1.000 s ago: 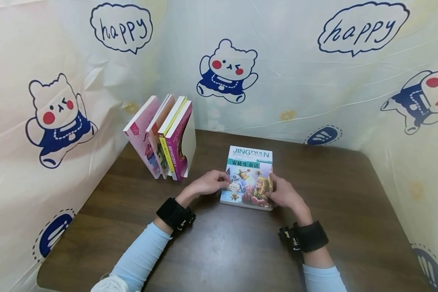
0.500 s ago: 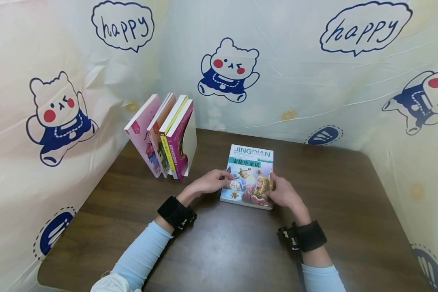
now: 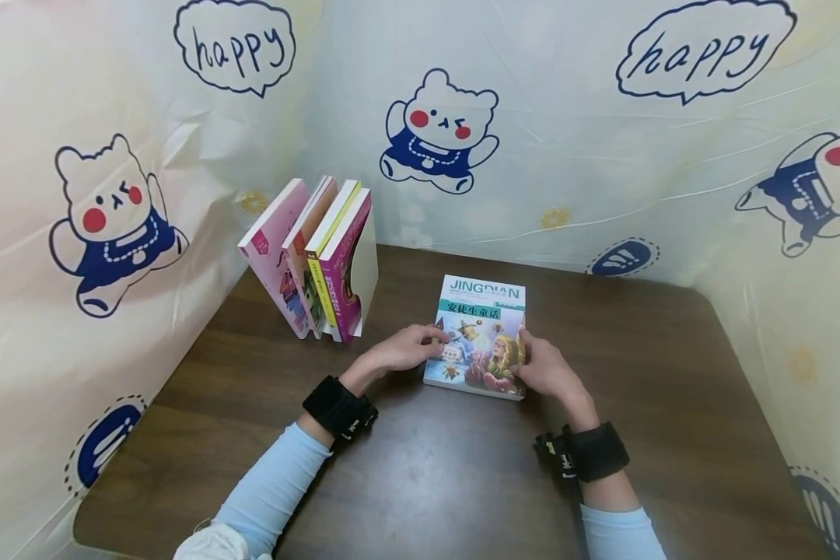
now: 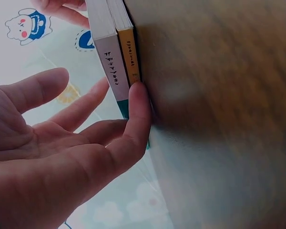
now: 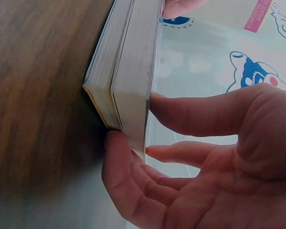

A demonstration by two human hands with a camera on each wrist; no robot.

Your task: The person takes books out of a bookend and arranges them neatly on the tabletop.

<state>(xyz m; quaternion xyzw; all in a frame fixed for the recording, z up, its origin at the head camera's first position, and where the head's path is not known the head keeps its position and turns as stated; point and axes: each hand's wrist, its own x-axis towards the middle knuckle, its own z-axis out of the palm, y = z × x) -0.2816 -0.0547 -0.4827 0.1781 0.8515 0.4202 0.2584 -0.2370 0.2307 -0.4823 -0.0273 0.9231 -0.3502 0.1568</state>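
Two books lie stacked flat on the table, the upper one [image 3: 476, 319] with a blue-and-white "JINGDIAN" cover. The lower book [image 4: 129, 55] shows a yellow spine in the left wrist view. At the spine side is my left hand [image 3: 407, 348]; its fingertips touch both spines while the thumb stands raised off the books. My right hand [image 3: 549, 365] grips the opposite side. In the right wrist view its thumb [image 5: 195, 114] lies at the upper cover's edge, and its bent fingers [image 5: 121, 167] reach the page edges and the lower book's corner.
Several books [image 3: 339, 264] stand upright and slightly fanned at the back left of the brown table [image 3: 420, 474], against a white bookend [image 3: 365, 272]. A printed cloth [image 3: 546, 140] with bear figures encloses the table's back and sides.
The left fingertips have shifted slightly right over the upper book's edge. The right hand and both stacked books stay nearly in place; the head view tilts a little.
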